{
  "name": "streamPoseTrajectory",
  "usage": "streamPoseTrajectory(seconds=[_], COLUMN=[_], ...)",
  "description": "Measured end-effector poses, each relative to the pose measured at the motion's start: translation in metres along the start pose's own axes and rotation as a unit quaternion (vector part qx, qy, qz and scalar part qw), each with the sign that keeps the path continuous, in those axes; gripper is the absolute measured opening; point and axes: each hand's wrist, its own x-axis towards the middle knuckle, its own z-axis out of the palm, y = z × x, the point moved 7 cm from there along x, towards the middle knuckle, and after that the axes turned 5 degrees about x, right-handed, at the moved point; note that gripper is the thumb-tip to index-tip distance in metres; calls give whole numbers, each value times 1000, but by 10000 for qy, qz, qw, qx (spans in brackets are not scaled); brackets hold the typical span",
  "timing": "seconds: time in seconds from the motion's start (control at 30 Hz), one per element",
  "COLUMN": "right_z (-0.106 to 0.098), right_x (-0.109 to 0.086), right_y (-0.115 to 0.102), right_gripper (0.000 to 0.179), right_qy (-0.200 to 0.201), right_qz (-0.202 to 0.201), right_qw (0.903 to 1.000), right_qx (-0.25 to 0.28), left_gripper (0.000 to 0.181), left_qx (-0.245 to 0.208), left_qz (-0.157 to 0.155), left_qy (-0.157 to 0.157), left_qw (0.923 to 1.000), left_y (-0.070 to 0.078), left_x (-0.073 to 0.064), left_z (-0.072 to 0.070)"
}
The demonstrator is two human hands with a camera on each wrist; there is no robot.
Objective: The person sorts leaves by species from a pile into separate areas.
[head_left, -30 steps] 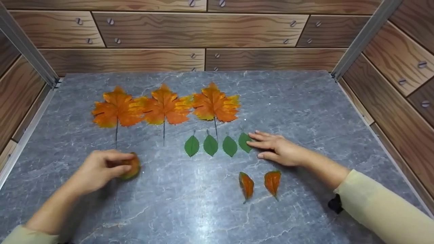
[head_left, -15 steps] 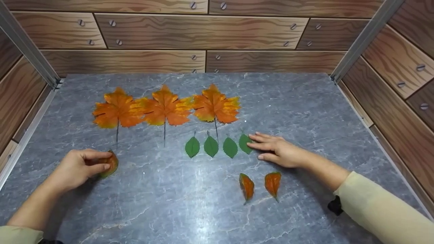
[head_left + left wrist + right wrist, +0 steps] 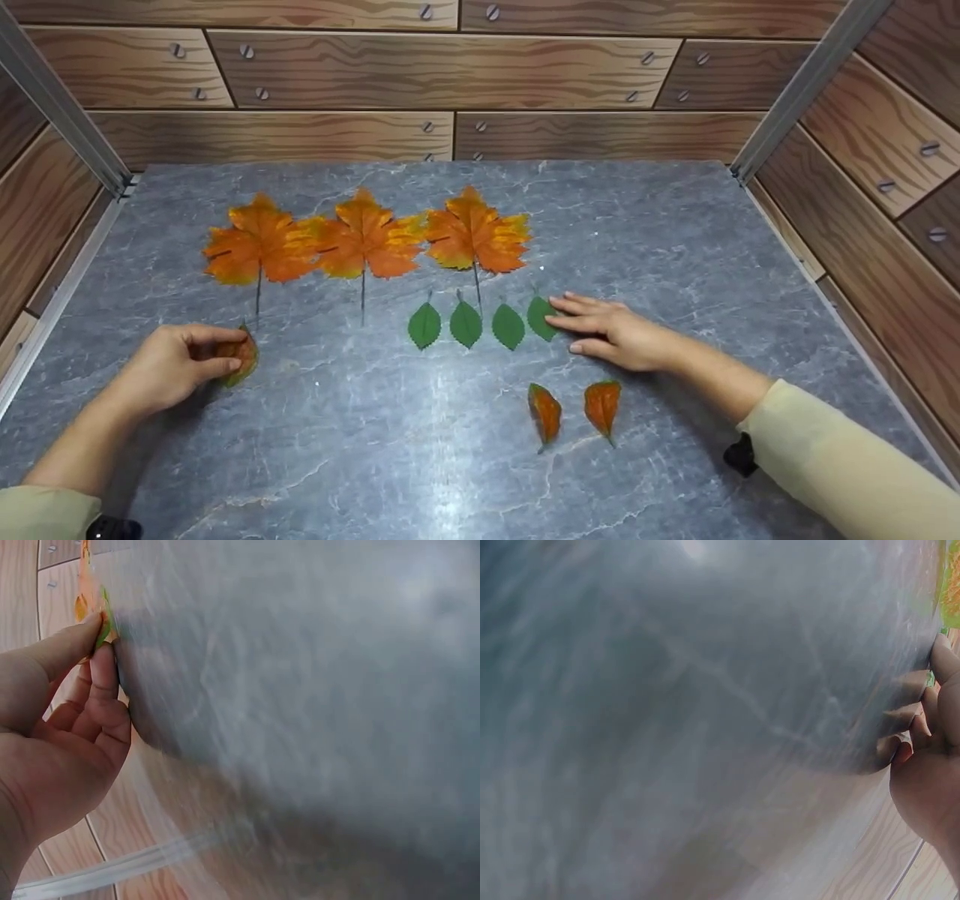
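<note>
In the head view my left hand [image 3: 169, 367] pinches a small orange-green leaf [image 3: 244, 358] between thumb and fingers, just below the stem of the leftmost maple leaf [image 3: 259, 240]. The left wrist view shows the pinched leaf's green edge at the fingertips. My right hand [image 3: 626, 334] lies with fingers extended, its fingertips touching the rightmost green leaf [image 3: 541, 316]. Beside that leaf, further green leaves [image 3: 466, 324] stand in a row with their stems pointing away from me. Two small curled orange leaves, one on the left [image 3: 546, 414] and one on the right [image 3: 602, 409], lie nearer to me.
Two more orange maple leaves, a middle one [image 3: 364, 236] and a right one [image 3: 476, 232], continue the back row on the grey marbled table [image 3: 390, 465]. Wood-patterned panels [image 3: 442, 67] and metal corner posts border the table at the back and sides.
My left hand has moved left with the small orange-green leaf, mostly in the first half second, then slightly away from me. The right hand and the leaves on the table have stayed put.
</note>
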Motion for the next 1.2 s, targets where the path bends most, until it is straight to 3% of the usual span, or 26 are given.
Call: streamPoseTrajectory(seconds=[0.27,0.47,0.57,0.83,1.2], right_z=[0,1,1,1,1], right_x=[-1,-1,-1,0,0], right_y=[-2,-1,-1,-1,-1], right_gripper=[53,53,53,52,51], right_qy=[-19,-11,-3,-14,73], right_qz=[-26,-30,-31,-38,-103], right_qw=[10000,10000,10000,10000,9999], right_qx=[8,-57,-75,-69,-61], left_gripper=[36,53,56,41,38], left_qx=[623,915,979,1087,1132], left_qz=[249,340,316,436,370], left_qy=[382,544,541,612,328], left_qw=[9970,9937,9932,9912,9923], left_y=[2,0,0,0,-1], left_x=[2,6,7,7,11], left_z=[-5,-8,-9,-9,-7])
